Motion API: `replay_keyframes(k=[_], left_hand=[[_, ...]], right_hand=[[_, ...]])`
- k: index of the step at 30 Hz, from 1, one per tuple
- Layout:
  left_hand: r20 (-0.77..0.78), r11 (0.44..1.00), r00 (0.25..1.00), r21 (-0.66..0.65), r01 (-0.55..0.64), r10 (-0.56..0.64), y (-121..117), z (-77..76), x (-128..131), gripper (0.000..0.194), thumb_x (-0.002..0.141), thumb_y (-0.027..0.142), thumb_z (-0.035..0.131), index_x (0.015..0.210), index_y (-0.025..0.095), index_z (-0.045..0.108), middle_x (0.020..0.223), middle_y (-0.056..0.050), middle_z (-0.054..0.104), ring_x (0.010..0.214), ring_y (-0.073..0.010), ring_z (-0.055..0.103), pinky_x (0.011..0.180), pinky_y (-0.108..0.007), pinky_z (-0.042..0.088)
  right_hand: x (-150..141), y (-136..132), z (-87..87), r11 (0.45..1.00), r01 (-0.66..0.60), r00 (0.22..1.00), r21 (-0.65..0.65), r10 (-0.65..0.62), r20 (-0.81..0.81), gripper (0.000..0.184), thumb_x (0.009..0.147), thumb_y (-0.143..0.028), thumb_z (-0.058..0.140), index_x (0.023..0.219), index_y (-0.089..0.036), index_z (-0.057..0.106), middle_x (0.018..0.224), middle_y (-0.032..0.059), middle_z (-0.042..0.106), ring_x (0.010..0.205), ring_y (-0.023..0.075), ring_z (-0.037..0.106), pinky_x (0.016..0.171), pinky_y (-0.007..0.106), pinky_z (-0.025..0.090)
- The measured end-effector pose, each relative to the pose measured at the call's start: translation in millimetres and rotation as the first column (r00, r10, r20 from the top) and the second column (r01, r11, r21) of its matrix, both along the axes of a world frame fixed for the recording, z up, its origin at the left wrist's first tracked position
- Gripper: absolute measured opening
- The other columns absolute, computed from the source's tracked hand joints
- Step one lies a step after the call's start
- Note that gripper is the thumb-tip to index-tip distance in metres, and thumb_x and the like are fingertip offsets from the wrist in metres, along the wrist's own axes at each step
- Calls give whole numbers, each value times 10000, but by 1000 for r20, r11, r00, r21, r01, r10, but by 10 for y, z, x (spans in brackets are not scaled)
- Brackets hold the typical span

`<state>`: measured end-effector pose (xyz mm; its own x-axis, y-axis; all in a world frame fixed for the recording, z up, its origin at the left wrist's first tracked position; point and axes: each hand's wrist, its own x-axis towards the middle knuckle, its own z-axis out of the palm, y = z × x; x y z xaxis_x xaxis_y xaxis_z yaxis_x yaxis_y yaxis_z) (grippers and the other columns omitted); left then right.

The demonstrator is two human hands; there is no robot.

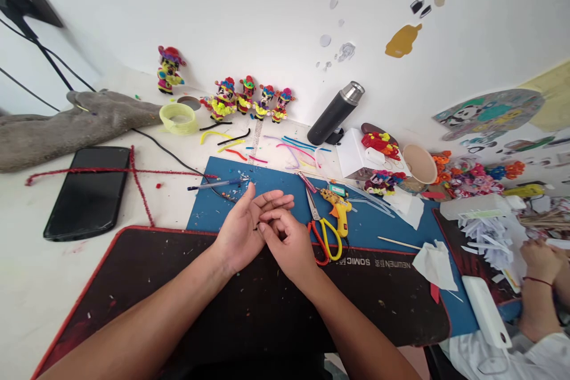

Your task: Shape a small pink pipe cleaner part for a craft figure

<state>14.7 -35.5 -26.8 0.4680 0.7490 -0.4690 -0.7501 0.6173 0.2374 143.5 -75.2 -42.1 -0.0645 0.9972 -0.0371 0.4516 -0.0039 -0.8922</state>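
Observation:
My left hand (240, 233) is palm up with its fingers stretched out, above the front edge of the blue mat (276, 175). Over that palm, my right hand (291, 243) is closed in a pinch, thumb against the bent fingers. A small black piece (255, 228) shows at the right fingertips, close to the left palm; its exact kind is too small to make out. Just right of my right hand lie scissors (327, 231) with red and yellow handles and a yellow glue gun (341, 214). A pen (218, 184) rests beyond my left hand.
Several colourful pipe-cleaner figures (222, 98) stand along the wall. A black phone (91, 193) lies left, crossed by red fuzzy stems. A dark flask (332, 116) and a beige bowl (419, 165) are behind. At right is another person's hand (541, 258), by paper strips (487, 240).

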Motion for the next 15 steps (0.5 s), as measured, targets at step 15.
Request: replay_keyframes(k=[15], left_hand=[[-4, 1000, 1000, 9, 2, -2, 3, -3, 2, 577, 1083, 537, 418, 982, 103, 785, 1211, -212, 783, 1195, -315, 711, 1108, -421, 511]], right_hand=[[-20, -17, 11, 1000, 18, 1000, -12, -18, -5, 126, 948, -328, 625, 915, -220, 679, 583, -53, 558, 515, 129, 486, 515, 256, 357]])
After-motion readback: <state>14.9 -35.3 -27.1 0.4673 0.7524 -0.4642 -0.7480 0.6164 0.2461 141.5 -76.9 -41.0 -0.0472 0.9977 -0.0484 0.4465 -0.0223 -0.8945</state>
